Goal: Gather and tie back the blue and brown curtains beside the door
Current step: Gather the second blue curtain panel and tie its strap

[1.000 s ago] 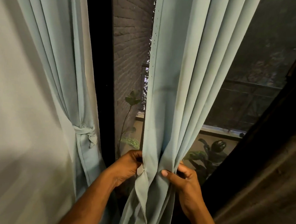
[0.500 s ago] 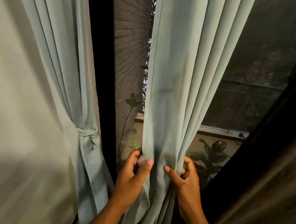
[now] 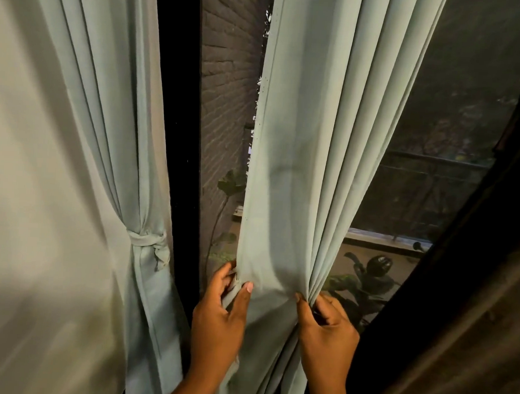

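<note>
Done so far: the pale blue pleated fabric curtain on the left (image 3: 109, 145) is hanging gathered, with a knotted strip of the same blue cloth (image 3: 147, 244) cinching it beside the black door frame (image 3: 180, 131).
In hand: the second pale blue fabric curtain (image 3: 310, 145) is hanging in the middle of the view, in front of the glass, loose and untied.
Left hand: the left hand (image 3: 219, 319) is pinching the curtain's hemmed left edge between thumb and fingers.
Right hand: the right hand (image 3: 326, 329) is pinching the bunched pleats at the curtain's right side, fingers curled behind the folds.
Left to do: judging by this, the middle curtain is waiting to be drawn together and tied; the dark brown curtain (image 3: 468, 346) at the right edge is hanging untouched.
Change from earlier: the hands are now sitting further apart, stretching the panel flat between them, whereas half a second ago they were close together at its centre.
Outside: a leafy green plant (image 3: 230, 184) is showing through the gap.
</note>
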